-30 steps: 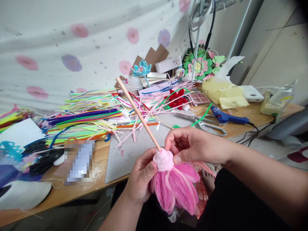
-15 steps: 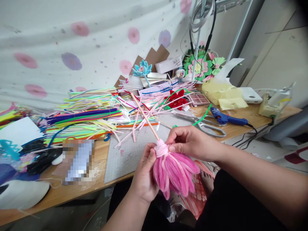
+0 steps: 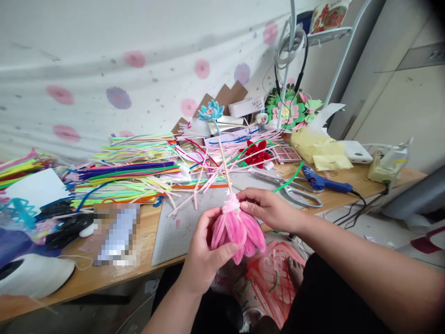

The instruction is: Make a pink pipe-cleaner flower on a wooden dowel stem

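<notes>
Petals hid most fingers of the left hand [image 3: 205,243], which cupped the pink flower [image 3: 239,230], thumb across its front. The right hand [image 3: 266,207] pinched at the pale wrapped base [image 3: 231,203], exact contact hard to make out. By the worktop's [image 3: 146,229] front edge, the flower pointed petals downward, its wooden stick [image 3: 224,160] rising, tilted slightly left.

No readable text or labels
</notes>
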Available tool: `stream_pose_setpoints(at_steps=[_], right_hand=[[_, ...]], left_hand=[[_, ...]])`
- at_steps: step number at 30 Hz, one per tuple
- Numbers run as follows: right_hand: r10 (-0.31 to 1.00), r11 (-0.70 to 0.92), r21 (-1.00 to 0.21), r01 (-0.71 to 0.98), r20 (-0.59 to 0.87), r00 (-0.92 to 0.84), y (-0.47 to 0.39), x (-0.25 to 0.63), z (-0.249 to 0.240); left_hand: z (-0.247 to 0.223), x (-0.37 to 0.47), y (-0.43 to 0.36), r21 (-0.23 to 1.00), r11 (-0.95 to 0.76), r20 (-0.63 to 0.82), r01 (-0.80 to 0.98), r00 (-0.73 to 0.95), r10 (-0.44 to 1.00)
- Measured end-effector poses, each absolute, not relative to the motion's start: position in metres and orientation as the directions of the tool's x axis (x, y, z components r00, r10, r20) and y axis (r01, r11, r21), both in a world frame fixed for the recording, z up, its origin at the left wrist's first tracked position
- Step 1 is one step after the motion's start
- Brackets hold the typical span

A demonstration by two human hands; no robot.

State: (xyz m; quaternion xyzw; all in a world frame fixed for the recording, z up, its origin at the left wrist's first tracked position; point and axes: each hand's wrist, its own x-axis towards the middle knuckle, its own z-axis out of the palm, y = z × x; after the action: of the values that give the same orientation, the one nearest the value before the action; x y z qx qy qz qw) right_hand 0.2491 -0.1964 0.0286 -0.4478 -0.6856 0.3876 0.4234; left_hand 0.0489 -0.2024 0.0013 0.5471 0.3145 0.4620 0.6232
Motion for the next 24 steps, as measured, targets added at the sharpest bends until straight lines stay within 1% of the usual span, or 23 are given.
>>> stream_pose_setpoints(at_steps=[1,3,4,6,8,11,13,15,18,21,24], right_hand=[[0.928,0.295,-0.922,0.252,0.214,-0.304,-0.196,0.249,0.029],[0.909,0.234,-0.959,0.160,0.157,-0.387,-0.197,0.247,0.028],[0.912,0.193,-0.975,0.111,0.136,-0.388,-0.197,0.243,0.027],[0.934,0.131,-0.991,-0.002,0.124,-0.335,-0.197,0.234,0.025],[0.957,0.123,-0.983,-0.134,0.153,-0.246,-0.197,0.224,0.024],[0.982,0.152,-0.935,-0.321,0.181,-0.059,-0.196,0.212,0.023],[0.986,0.159,-0.897,-0.412,0.161,0.029,-0.196,0.207,0.023],[0.987,0.160,-0.875,-0.458,0.153,0.052,-0.198,0.203,0.026],[0.993,0.064,-0.823,-0.564,0.110,-0.047,-0.203,0.197,0.034],[0.980,-0.066,-0.708,-0.703,0.087,-0.179,-0.207,0.192,0.037],[0.972,-0.095,-0.642,-0.760,0.105,-0.210,-0.209,0.190,0.034]], left_hand=[[0.005,0.046,-0.201,0.982,-0.074,0.137,-0.171,0.393,0.909],[0.013,0.039,-0.198,0.989,-0.136,0.148,-0.060,0.470,0.870],[0.017,0.036,-0.198,0.988,-0.151,0.144,-0.028,0.500,0.854],[0.025,0.031,-0.198,0.987,-0.157,0.150,-0.030,0.505,0.850],[0.028,0.028,-0.199,0.983,-0.152,0.183,-0.106,0.436,0.881],[0.024,0.028,-0.203,0.951,-0.141,0.225,-0.274,0.302,0.926],[0.018,0.028,-0.204,0.919,-0.142,0.249,-0.367,0.264,0.932],[0.014,0.028,-0.205,0.899,-0.150,0.276,-0.412,0.267,0.923],[0.013,0.031,-0.208,0.889,-0.190,0.318,-0.418,0.262,0.911],[0.019,0.036,-0.213,0.893,-0.229,0.356,-0.388,0.294,0.887],[0.027,0.041,-0.219,0.897,-0.247,0.370,-0.365,0.318,0.873]])
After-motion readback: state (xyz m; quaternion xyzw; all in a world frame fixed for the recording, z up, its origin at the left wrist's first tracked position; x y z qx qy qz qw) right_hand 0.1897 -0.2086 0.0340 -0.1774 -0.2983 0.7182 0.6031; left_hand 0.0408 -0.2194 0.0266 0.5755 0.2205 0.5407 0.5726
